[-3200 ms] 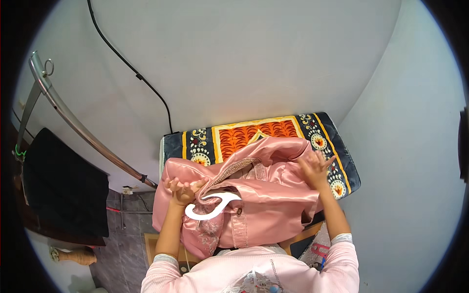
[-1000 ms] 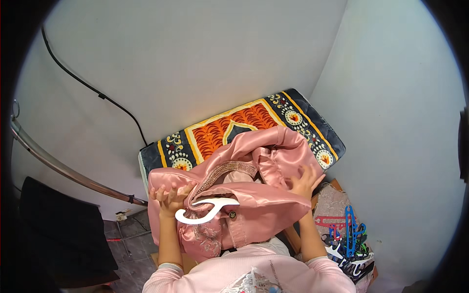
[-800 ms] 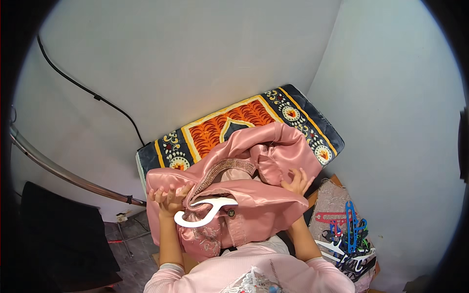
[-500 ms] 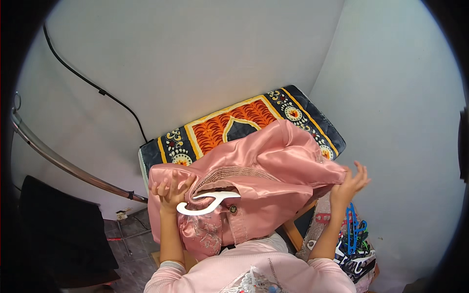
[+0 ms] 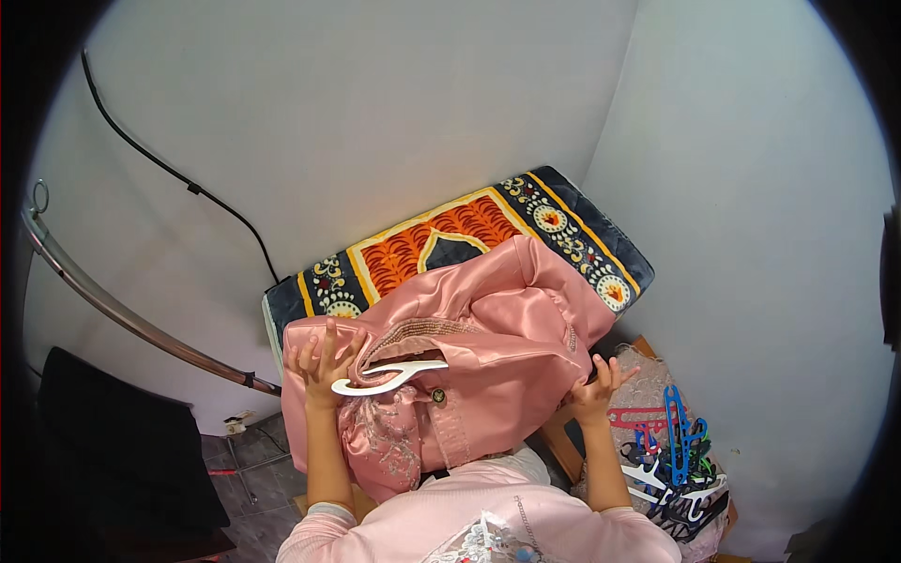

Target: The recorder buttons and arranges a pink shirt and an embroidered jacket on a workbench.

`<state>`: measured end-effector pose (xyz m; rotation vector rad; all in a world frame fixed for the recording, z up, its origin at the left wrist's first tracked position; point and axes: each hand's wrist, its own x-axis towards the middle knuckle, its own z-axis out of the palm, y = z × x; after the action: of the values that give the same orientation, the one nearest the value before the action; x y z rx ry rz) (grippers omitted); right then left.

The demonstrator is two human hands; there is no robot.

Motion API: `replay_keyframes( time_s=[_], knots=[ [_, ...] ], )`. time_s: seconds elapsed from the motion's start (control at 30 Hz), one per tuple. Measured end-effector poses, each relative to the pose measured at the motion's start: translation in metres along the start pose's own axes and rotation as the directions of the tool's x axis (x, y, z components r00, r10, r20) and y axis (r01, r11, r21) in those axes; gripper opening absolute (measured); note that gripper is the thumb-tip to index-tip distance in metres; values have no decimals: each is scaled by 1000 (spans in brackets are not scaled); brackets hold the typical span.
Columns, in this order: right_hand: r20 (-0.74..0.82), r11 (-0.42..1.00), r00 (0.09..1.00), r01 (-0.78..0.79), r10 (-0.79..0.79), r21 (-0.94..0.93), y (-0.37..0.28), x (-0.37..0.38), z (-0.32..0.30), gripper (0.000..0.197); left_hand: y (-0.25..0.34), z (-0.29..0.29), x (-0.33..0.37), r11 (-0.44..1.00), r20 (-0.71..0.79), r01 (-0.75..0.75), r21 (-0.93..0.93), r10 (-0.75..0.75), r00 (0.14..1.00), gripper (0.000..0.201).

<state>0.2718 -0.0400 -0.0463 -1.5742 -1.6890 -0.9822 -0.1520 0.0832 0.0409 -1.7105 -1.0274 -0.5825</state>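
A shiny pink garment (image 5: 488,357) with beaded trim lies spread over a table covered by a patterned orange, dark blue and yellow cloth (image 5: 441,239). A white plastic hanger (image 5: 389,375) sits in the garment's neck opening. My left hand (image 5: 321,361) rests on the garment's left shoulder at the hanger's hooked end, fingers spread. My right hand (image 5: 596,387) is at the garment's right edge, fingers apart, touching or just off the fabric.
A pile of coloured plastic hangers (image 5: 671,460), blue, red, white and black, lies lower right on a pink cloth. A metal rail (image 5: 122,314) curves at the left above a dark hanging cloth (image 5: 103,441). A black cable (image 5: 188,188) runs down the white wall.
My right hand swung out to the right past the garment's edge and has come back in to that edge. The garment now lies flatter and closed over. My left hand stayed by the hanger.
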Motion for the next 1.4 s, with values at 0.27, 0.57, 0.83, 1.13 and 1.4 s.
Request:
replay_keyframes(
  time_s=[0.27,0.57,0.83,1.13,1.4],
  knots=[
    [110,952,961,-267,252,152,34,113,-2,4,-1,-4,-1,996,22,55,-70,-54,998,26],
    [67,896,949,-315,310,313,27,225,-9,17,3,1,0,993,6,74,-91,-74,997,31],
    [73,933,997,-40,15,357,-15,244,-91,20,5,-4,2,968,83,103,-227,-86,993,26],
    [408,833,885,-42,-225,552,-72,149,-126,24,5,-12,13,819,428,343,-461,-133,894,38],
    [316,998,947,-57,56,-5,-40,137,-78,73,-2,-18,25,769,461,345,-538,-74,884,58]
  ],
)
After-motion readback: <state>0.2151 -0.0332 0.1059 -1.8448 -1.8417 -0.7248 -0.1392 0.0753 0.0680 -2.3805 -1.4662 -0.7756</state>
